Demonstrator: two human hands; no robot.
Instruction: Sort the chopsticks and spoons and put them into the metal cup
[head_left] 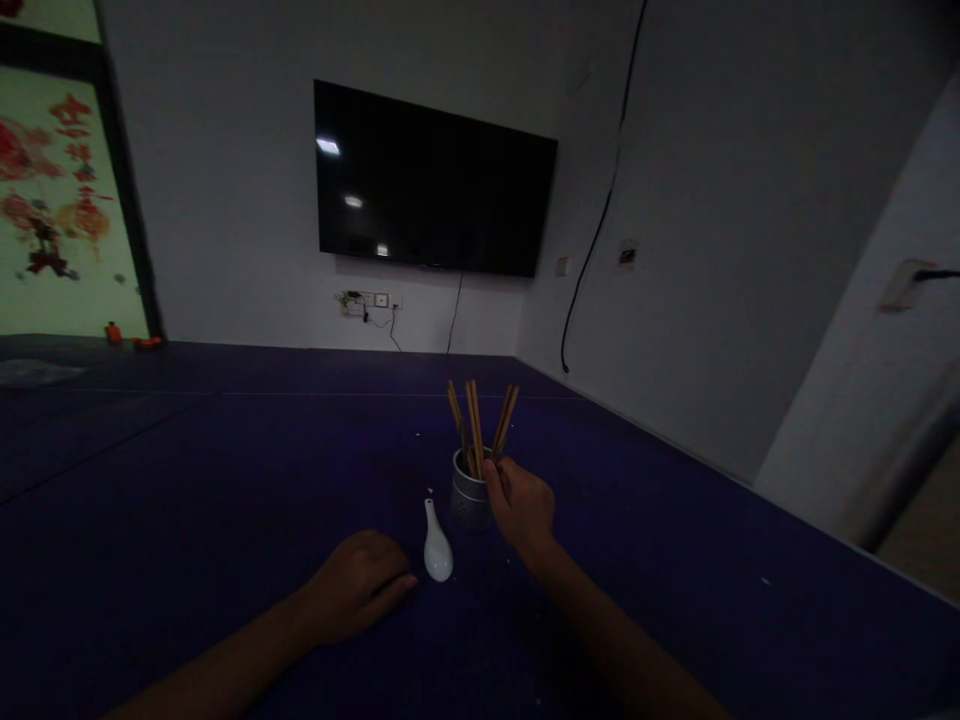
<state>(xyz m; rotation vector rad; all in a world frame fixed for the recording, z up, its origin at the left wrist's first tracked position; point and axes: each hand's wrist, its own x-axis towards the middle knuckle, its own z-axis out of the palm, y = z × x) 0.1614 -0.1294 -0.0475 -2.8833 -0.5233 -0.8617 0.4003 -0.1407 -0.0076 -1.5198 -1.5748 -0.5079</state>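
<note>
Left hand (366, 578) lies curled, palm-down; right hand (525, 502) extends farther forward.

The head view looks from above and behind the right grip (521, 500), close to it. It faces forward, toward the television (435, 185) well beyond the grip.

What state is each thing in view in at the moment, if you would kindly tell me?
Cup: upright on the table.
Chopsticks: standing in the cup, upper ends leaning apart.
Spoon: lying on the table, in neither hand.
Left hand: resting beside the spoon, holding nothing visible.
Right hand: fingers curled at the cup's rim; exact grip unclear.
Television: screen dark, showing light reflections.
Cable: hanging down the wall.
</note>
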